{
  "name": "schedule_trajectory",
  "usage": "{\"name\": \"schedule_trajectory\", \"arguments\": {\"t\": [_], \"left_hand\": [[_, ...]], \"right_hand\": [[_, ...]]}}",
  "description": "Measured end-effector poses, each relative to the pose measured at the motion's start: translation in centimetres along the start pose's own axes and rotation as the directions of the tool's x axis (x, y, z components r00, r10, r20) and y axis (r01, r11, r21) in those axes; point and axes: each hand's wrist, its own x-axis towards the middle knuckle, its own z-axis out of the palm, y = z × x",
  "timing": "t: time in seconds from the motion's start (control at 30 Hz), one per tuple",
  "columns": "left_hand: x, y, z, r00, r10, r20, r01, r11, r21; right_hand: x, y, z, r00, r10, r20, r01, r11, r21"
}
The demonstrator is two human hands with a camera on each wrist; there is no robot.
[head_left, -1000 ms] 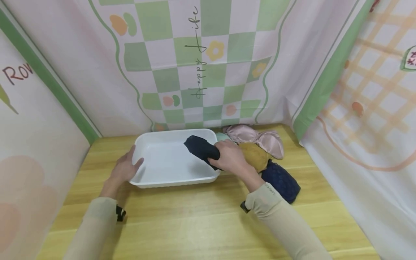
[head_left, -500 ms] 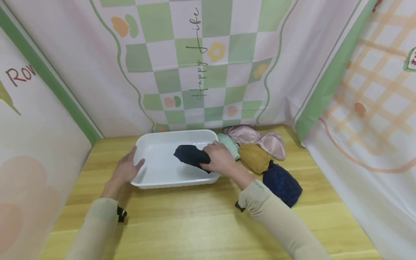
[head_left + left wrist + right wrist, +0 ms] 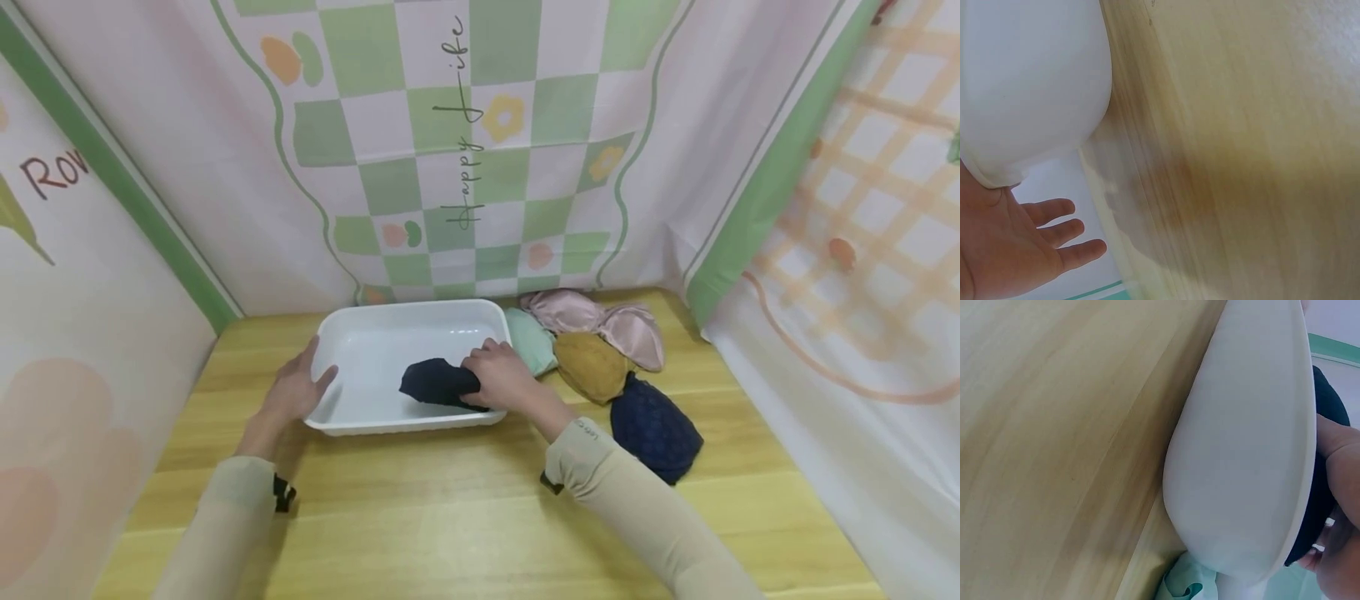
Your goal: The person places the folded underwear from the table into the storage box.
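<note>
My right hand [image 3: 501,379] grips a folded black bra [image 3: 438,383] by its right end, low inside the white tray [image 3: 397,427] near its front right corner. In the right wrist view, the black bra [image 3: 1310,519] shows behind the tray's rim, partly covered by the fingers. My left hand [image 3: 291,387] rests at the tray's left end, thumb over the rim. The left wrist view shows this hand's [image 3: 1016,244] fingers straight and spread outside the tray wall [image 3: 1035,81]; the thumb is hidden there.
Right of the tray lie a mint-green bra [image 3: 531,342], a mustard bra [image 3: 592,365], a pink satin bra [image 3: 630,329] and a navy lace bra [image 3: 655,427], close together. A wooden table [image 3: 420,517] carries everything. Printed curtains [image 3: 495,167] enclose the back and both sides.
The right hand has moved left and towards the front, lowering the black bra into the tray. More of the mint-green bra shows now. The left hand has stayed at the tray's end.
</note>
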Motion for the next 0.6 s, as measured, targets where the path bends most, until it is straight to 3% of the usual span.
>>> {"name": "schedule_trajectory", "arguments": {"t": [0.23,0.6], "left_hand": [[0.03,0.15,0.02,1.000,0.009,-0.005,-0.009,1.000,0.002],[0.13,-0.15,0.17,1.000,0.016,-0.015,-0.016,1.000,0.013]], "right_hand": [[0.25,0.25,0.26,0.987,0.076,0.143,-0.074,0.997,-0.019],[0.01,0.17,-0.45,0.979,0.119,0.163,-0.133,0.988,0.079]]}}
